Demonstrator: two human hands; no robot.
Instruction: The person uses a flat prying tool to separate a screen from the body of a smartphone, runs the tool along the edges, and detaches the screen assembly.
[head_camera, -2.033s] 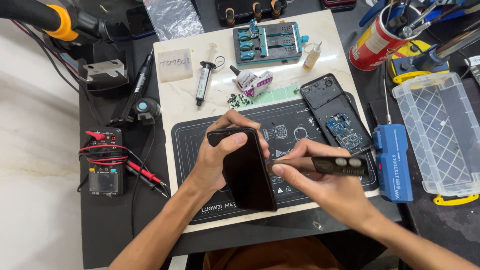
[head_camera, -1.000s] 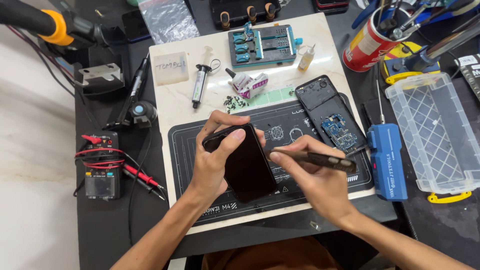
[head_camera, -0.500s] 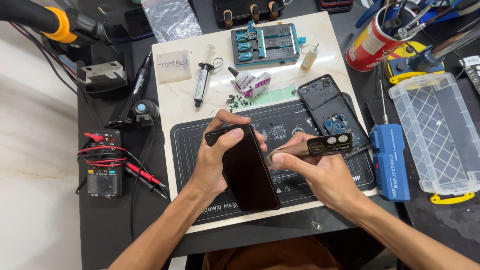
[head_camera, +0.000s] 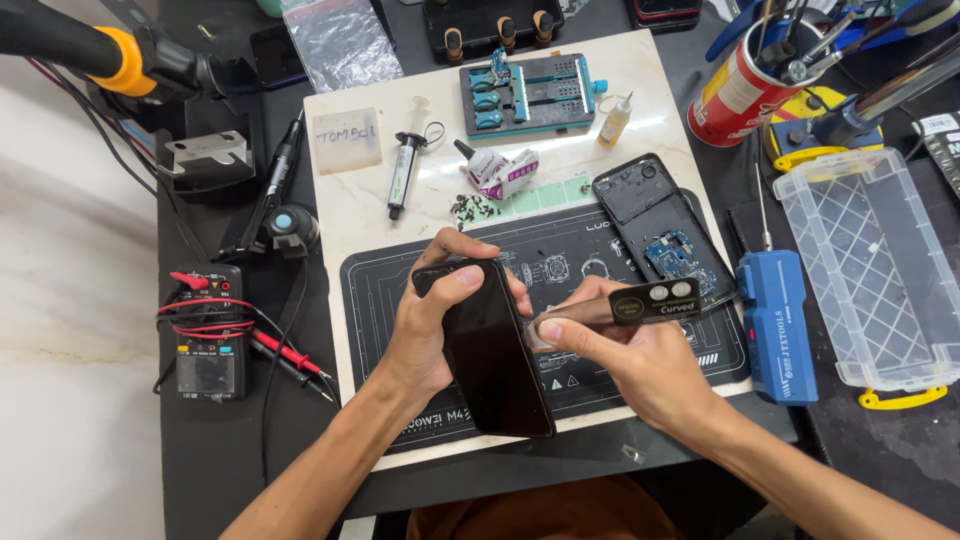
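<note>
The left hand (head_camera: 430, 325) is wrapped tight around a black phone (head_camera: 490, 350), holding it up over the dark work mat (head_camera: 380, 300). The right hand (head_camera: 630, 365) pinches a pair of tweezers (head_camera: 620, 305) just beside the phone's right edge; the tips may touch it, but that part is hard to see. An opened phone (head_camera: 660, 230) lies on the mat, further right. A blue tool box (head_camera: 775, 325) sits near it on the black table (head_camera: 240, 440).

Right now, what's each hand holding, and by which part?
Left hand holds the black phone by its upper end, thumb over the top edge. Right hand pinches the curved tweezers along the body, tips at the phone's right edge.
</note>
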